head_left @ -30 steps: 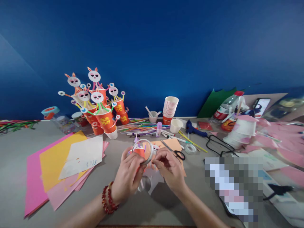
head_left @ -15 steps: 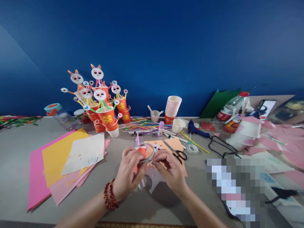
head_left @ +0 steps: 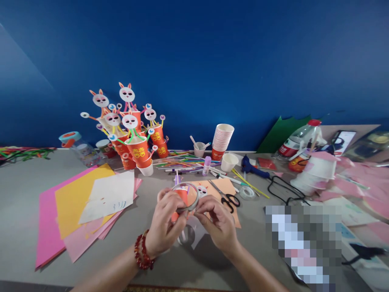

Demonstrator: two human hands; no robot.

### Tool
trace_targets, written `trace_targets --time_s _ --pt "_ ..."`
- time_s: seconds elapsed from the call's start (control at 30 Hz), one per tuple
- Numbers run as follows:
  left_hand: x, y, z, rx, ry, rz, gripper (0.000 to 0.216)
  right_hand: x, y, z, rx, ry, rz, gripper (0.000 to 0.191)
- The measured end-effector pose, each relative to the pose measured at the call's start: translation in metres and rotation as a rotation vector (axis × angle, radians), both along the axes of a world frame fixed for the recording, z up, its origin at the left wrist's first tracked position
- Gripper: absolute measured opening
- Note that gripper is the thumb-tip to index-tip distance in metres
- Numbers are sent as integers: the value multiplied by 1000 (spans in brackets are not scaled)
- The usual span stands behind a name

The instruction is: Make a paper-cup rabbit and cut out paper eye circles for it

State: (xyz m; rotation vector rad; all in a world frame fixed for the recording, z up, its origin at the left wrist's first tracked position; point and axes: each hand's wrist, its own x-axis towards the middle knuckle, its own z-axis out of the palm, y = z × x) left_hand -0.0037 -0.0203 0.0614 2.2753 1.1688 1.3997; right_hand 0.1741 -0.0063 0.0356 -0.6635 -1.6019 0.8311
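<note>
From my station I see the table point(head_left: 91, 263) carrying one red-capped bottle point(head_left: 299, 138); I can't make out its contents. Five rabbit faces point(head_left: 129, 121) rise on coloured stems from red cups point(head_left: 139, 152) at the left. One cup stack point(head_left: 223, 140) stands near the wall point(head_left: 194, 73), nested too tightly for me to count. My view has two hands: the left hand point(head_left: 170, 221) has its grip around a tape roll point(head_left: 197, 196), held above the table's middle; the right hand point(head_left: 220, 227) brings thumb and fingertips together by the roll's edge, and I cannot tell whether that grip pinches tape. I count one pair of scissors point(head_left: 227, 199), one single white cup point(head_left: 230, 162), one smaller cup point(head_left: 199, 150) with two sticks in it, and one clear roll point(head_left: 247, 192) lying flat.
</note>
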Motion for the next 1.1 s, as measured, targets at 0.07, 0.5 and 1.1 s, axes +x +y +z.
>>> trace_targets --time_s 0.07,0.5,1.1 --pt "0 0 0 -10 -3 -14 13 0 0 0 6 -10 -4 9" --pt "7 -5 2 -125 -145 -11 10 -2 -10 3 152 -74 -24 20" --pt "-92 53 -45 -87 503 401 15 16 27 -1 -391 320 -147 14"
